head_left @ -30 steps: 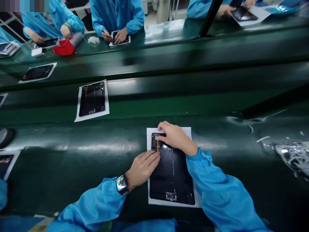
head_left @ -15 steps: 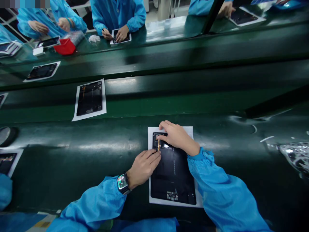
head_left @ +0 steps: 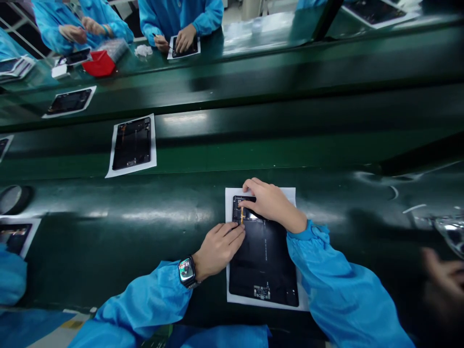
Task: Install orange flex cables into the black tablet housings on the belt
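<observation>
A black tablet housing (head_left: 255,261) lies on a white sheet (head_left: 290,194) in front of me, its inner side up. An orange flex cable (head_left: 242,216) runs along its upper left part. My left hand (head_left: 219,249), a watch on its wrist, lies across the housing's left edge with fingers stretched out; their tips touch by the cable's lower end. My right hand (head_left: 271,203) arches over the top edge. Its thumb presses at the cable's upper end, apart from the bent fingers, which reach onto the sheet. What lies under the right palm is hidden.
Another housing on paper (head_left: 132,144) lies beyond, up and left, and one (head_left: 14,237) at the left edge. A round dark object (head_left: 13,199) sits nearby. At right are clear plastic (head_left: 451,232) and another person's blurred hand (head_left: 444,275). Co-workers sit opposite by a red bin (head_left: 99,64).
Another person's hand has come into view at the lower right, near the clear plastic. The view has shifted slightly. Both my hands keep their places on the housing.
</observation>
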A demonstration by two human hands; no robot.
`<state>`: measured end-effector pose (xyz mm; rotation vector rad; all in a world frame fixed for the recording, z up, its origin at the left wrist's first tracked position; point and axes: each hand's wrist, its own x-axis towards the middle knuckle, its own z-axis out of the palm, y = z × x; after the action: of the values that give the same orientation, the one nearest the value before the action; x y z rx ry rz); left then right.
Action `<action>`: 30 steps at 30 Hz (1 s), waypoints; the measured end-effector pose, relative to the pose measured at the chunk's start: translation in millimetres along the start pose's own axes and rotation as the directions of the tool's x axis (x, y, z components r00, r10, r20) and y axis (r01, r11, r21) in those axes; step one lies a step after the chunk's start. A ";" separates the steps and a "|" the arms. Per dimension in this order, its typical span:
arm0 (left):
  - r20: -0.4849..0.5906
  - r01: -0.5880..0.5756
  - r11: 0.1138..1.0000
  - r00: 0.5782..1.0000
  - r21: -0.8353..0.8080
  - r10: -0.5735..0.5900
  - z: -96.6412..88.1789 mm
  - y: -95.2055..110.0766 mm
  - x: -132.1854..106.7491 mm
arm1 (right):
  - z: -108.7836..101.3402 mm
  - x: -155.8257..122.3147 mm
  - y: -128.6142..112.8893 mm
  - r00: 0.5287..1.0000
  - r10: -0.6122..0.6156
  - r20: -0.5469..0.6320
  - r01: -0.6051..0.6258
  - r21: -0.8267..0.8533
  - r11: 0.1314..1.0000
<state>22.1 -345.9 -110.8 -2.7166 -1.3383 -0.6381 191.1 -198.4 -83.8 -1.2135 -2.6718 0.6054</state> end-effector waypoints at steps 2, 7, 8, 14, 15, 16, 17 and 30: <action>0.003 0.002 1.000 1.000 -0.002 -0.002 -0.4 0.1 0.5 | -0.2 0.1 -0.3 1.000 0.001 -0.001 -0.001 -0.005 1.000; 0.016 0.006 1.000 1.000 -0.009 -0.006 -1.8 0.2 1.0 | 0.6 0.1 0.1 1.000 -0.002 -0.004 0.002 -0.011 1.000; 0.021 0.007 1.000 1.000 -0.009 -0.007 -2.0 0.3 1.0 | 0.9 0.1 0.3 1.000 -0.002 -0.004 0.002 -0.011 1.000; 0.067 0.005 1.000 0.998 -0.026 -0.004 -4.2 0.9 3.4 | 1.8 -0.2 -1.1 1.000 0.008 -0.001 -0.008 -0.037 0.999; 0.064 0.009 0.999 0.998 -0.041 -0.007 -4.7 0.4 4.2 | 0.7 -0.8 -2.2 1.000 0.012 -0.007 -0.013 -0.054 0.998; 0.053 0.017 0.998 0.998 -0.061 -0.014 -5.3 -0.5 4.8 | -1.4 -1.9 -3.6 1.000 0.017 -0.019 -0.019 -0.072 0.997; 0.041 0.029 0.996 0.999 -0.084 -0.025 -5.9 -1.7 5.2 | -4.3 -3.5 -5.3 0.999 0.021 -0.033 -0.024 -0.083 0.996; 0.205 0.026 0.980 0.979 -0.197 0.015 -19.4 -7.9 -0.3 | -49.8 -60.0 -34.3 0.995 0.062 0.081 -0.077 0.207 0.975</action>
<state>9.3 -345.4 -94.3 -3.0127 -1.3938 -0.5303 221.7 -248.6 -22.2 -1.2516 -2.5519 0.9353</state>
